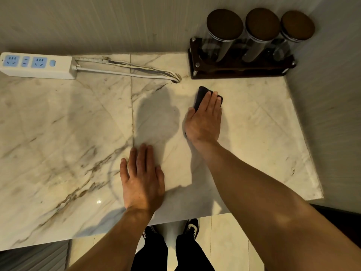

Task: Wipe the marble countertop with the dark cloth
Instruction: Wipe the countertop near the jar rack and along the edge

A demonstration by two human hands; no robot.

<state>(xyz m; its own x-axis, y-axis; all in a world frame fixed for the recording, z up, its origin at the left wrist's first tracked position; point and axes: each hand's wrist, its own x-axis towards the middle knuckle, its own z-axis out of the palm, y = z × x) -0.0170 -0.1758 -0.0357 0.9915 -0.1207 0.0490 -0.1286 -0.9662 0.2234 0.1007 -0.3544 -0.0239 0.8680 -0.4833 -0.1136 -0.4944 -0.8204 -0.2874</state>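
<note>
The marble countertop (pixel 58 124) is pale with brown veins and fills most of the view. A small dark cloth (pixel 201 94) lies on it right of centre, just in front of the jar rack. My right hand (pixel 205 120) presses flat on the cloth, fingers together, covering most of it; only its far edge and left side show. My left hand (pixel 142 178) rests flat on the bare marble nearer the front edge, fingers slightly spread, holding nothing.
A white power strip (pixel 37 65) lies at the back left, its cables (pixel 127 70) running into a hole in the counter. A dark wooden rack (pixel 240 69) with three lidded glass jars stands at the back right. The counter's right edge meets a wall.
</note>
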